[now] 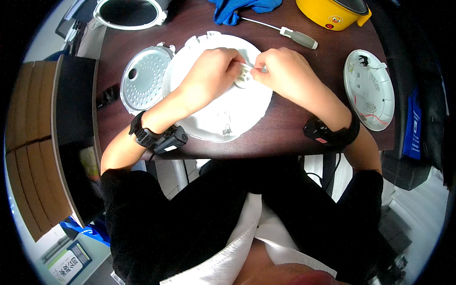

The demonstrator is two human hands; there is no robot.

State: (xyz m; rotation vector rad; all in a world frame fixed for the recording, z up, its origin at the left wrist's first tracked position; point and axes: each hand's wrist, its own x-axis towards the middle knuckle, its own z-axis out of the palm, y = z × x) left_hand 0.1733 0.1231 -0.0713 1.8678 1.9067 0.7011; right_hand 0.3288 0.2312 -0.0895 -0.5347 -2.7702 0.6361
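A large round white plastic lid (223, 111) lies flat on the dark brown table (285, 137). Over its middle, my left hand (213, 71) and my right hand (280, 69) meet on a small round white part (243, 77). Fingers of both hands pinch that part; whether it is lifted off the lid or seated in it I cannot tell. Black bands with small devices wrap both wrists.
A perforated metal disc (142, 78) lies left of the lid. A white round cover with red wires (369, 90) sits at the right. A screwdriver (289, 33), a blue cloth (237, 9), a yellow cooker body (332, 12) and a grey ring (128, 14) lie at the far edge.
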